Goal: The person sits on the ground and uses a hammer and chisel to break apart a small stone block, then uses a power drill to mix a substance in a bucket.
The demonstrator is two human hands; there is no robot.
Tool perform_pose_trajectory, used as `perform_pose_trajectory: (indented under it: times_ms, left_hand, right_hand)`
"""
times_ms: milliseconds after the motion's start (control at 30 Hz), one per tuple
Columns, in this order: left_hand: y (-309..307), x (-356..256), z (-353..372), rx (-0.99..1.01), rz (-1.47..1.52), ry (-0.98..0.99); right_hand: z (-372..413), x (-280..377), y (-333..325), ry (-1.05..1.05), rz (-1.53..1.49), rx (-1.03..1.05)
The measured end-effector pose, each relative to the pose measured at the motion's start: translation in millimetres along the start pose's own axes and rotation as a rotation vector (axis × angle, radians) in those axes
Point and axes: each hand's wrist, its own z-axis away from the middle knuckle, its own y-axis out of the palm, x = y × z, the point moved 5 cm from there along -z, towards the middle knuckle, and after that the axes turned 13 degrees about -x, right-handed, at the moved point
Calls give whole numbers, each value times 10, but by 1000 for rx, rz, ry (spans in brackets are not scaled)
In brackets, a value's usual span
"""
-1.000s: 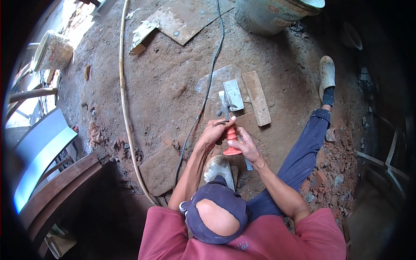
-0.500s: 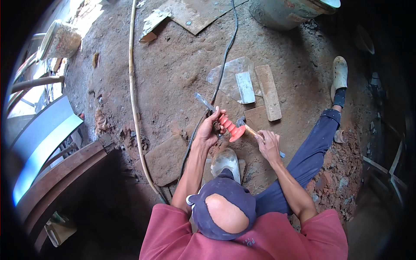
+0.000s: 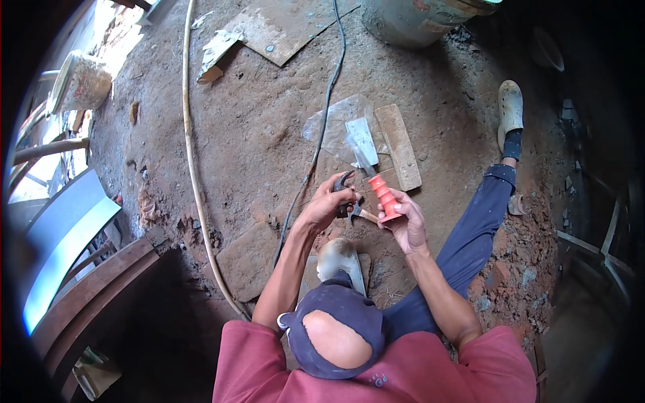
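In my right hand [image 3: 408,225] is a chisel with a ribbed red hand guard [image 3: 384,195], its metal blade [image 3: 361,153] pointing up and away. A hammer's wooden handle [image 3: 367,215] runs to the fingers of that hand; whether they grip it too is hidden. The hammer head [image 3: 357,203] is close beside my left hand [image 3: 328,205]. My left fingers are curled round a dark tool with a curved black end [image 3: 347,178], too small to name.
Ahead on the dirt floor lie a clear plastic sheet [image 3: 326,127], a white block [image 3: 363,142] and a wooden strip [image 3: 401,148]. A black cable [image 3: 327,101] and a long pole [image 3: 188,127] cross the ground. Buckets [image 3: 403,23] stand at the back.
The red-guarded chisel has passed from my left hand to my right, and its blade has swung right. My left hand now shows a dark curved tool. The view has shifted slightly.
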Motion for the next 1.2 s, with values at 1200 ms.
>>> perform_pose_trajectory:
  times_ms: [1200]
  left_hand:
    - [452,-237,-1158,-287,-881,1274]
  right_hand:
    - [66,1846,456,-963,1359,-35]
